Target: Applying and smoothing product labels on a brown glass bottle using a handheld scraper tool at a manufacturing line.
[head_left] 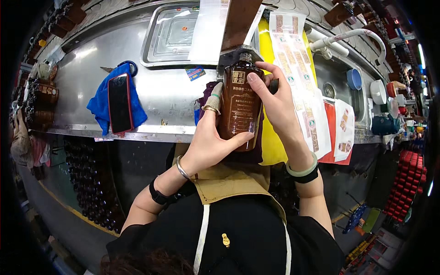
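A brown bottle (238,107) with a gold label patch and pale print stands between my hands at the near edge of the metal counter. My left hand (211,140) closes round its lower left side, the thumb across the front near the base. Light fabric covers some of that hand's fingers. Along the bottle's upper right side lies my right hand (278,103), its thumb by the label patch and its other fingers behind. Something dark shows at those fingers. Beneath the bottle is a dark purple cloth (253,155). A brown upright post (238,27) rises behind the bottle neck.
Sheets of stickers (295,68) lie on a yellow mat (275,151) at right, beside a sink with a white faucet (357,34). To the left, a phone (120,103) rests on a blue cloth (98,101). Farther back sits a metal tray (172,34). Brown bottles (43,98) crowd the far left.
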Motion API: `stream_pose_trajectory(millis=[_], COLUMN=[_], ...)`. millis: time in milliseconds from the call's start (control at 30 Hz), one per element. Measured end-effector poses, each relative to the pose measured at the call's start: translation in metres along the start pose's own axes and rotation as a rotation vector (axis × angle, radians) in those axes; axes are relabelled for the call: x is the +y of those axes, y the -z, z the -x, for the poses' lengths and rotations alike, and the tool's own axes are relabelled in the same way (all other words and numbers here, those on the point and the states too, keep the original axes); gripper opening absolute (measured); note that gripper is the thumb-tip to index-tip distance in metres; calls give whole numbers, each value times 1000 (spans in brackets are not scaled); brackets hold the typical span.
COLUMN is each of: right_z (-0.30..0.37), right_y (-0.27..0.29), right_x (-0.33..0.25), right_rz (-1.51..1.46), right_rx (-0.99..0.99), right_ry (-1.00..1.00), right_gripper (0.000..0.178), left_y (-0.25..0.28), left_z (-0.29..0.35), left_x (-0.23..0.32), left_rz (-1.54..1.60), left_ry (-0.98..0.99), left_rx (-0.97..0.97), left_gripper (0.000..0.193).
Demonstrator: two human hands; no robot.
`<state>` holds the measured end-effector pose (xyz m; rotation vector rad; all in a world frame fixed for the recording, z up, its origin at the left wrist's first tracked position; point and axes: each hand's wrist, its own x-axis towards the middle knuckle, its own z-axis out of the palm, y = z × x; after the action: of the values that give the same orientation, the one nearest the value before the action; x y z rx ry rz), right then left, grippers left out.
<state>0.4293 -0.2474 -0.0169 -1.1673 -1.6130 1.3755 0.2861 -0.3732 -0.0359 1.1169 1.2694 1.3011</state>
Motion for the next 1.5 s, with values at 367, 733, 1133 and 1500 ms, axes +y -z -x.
stream_pose_trajectory(millis=[367,733,1133,1500], right_z=[-3,0,4,6], right_y=[0,-2,4,0], right_x=[1,-3,-4,5], right_rz=[-36,-52,-36,-65], right_rx=[22,17,26,46], right_ry=[-32,-50,-109,-73], right_gripper=[57,57,59,62], left_y=[-4,-4,0,-3], left_z=[0,2,9,10], left_x=[1,-9,0,-5], left_rz=[121,204,265,309], left_ry=[18,-1,50,36], left_rx=[11,2,-7,4], left_gripper=[117,109,108,103])
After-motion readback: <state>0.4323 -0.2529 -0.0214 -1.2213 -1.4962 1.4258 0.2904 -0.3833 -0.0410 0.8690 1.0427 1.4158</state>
